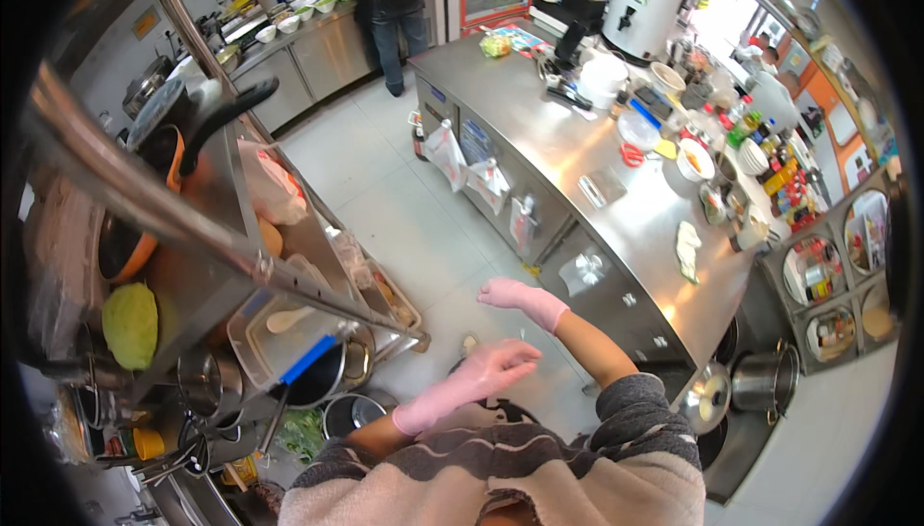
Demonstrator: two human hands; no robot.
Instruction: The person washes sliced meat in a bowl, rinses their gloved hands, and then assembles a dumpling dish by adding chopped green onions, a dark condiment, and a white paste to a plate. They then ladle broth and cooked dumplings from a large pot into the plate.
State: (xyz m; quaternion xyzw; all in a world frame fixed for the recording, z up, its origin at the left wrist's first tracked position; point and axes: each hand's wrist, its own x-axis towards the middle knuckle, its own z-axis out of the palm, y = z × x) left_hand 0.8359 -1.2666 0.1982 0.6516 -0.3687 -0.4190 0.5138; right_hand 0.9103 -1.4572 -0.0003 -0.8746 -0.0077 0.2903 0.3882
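Observation:
My left hand [480, 374], in a pink disposable glove, is held in front of my body above the floor. Its fingers are extended toward the right and hold nothing. My right hand [523, 302], gloved the same way, reaches a little farther forward with its fingers loosely bent and nothing visible in them. Nearest to it is the cabinet front of a stainless steel counter [498, 86]. On that counter lie a crumpled white cloth or glove [688, 252], a small scale [601, 188] and red-handled scissors [632, 156].
A metal rack [202, 295] at left holds frying pans [130, 244], a green cabbage [130, 325] and a plastic tub [278, 320]. Bags [487, 181] hang along the counter's side. A steel stockpot [765, 378] stands at right. Beyond the tiled floor [382, 194], another person [379, 6] stands at a worktop.

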